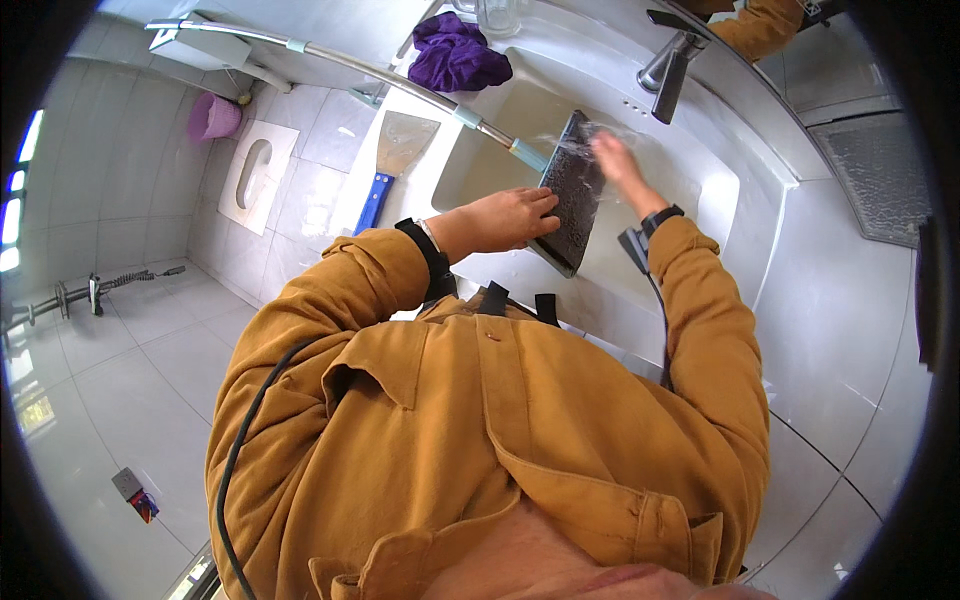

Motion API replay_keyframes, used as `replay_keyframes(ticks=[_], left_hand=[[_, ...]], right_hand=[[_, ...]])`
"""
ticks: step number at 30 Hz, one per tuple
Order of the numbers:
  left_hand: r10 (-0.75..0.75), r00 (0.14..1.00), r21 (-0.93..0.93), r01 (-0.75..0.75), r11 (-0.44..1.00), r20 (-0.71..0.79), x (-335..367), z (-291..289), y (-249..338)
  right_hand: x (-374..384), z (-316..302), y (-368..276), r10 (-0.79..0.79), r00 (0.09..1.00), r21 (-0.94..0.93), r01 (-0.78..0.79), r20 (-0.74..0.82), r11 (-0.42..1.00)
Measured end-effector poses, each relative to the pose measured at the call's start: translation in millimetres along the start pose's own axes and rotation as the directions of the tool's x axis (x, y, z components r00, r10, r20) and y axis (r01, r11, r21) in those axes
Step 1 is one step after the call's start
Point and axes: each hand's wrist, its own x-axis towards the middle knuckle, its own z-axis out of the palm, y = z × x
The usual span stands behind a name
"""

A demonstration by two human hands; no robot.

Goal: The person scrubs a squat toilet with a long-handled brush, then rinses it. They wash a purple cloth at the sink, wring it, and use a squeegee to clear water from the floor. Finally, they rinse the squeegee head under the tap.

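Observation:
A flat mop head (572, 205) with a dark, wet pad stands tilted in the white sink (712, 215). Its long metal pole (385, 75) with pale green joints runs off to the upper left. My left hand (503, 218) grips the near left edge of the mop head, fingers bent over onto the pad. At the pad's far right side is my right hand (618, 165), smeared by motion, with water splashing around it. Whether its fingers are closed cannot be made out.
A faucet (672, 75) rises behind the sink. On its left ledge lie a purple cloth (458, 55) and a wide scraper (374, 202) with a blue handle. A mirror (840, 70) hangs at the right. Farther left are a squat toilet (285, 155) and a pink basket (214, 117).

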Motion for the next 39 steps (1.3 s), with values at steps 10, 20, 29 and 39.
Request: replay_keyframes(ticks=[10,20,29,39], left_hand=[[0.002,0.998,-0.027,-0.004,1.000,-0.070,-5,5,1],[-0.053,0.998,-0.183,0.046,0.982,-0.033,-6,4,-3],[-0.105,0.990,-0.192,0.123,0.974,0.099,3,0,-8],[-0.094,0.968,-0.177,0.138,0.974,0.234,9,-7,-8]], right_hand=[[9,16,-9,-0.079,0.975,-0.479,0.171,0.206,0.861],[35,-34,54,0.259,0.912,-0.718,0.054,0.318,0.694],[-107,20,-50,-0.189,0.926,-0.470,0.333,0.327,0.818],[-57,-45,-19,-0.012,0.960,-0.394,0.126,0.281,0.910]])
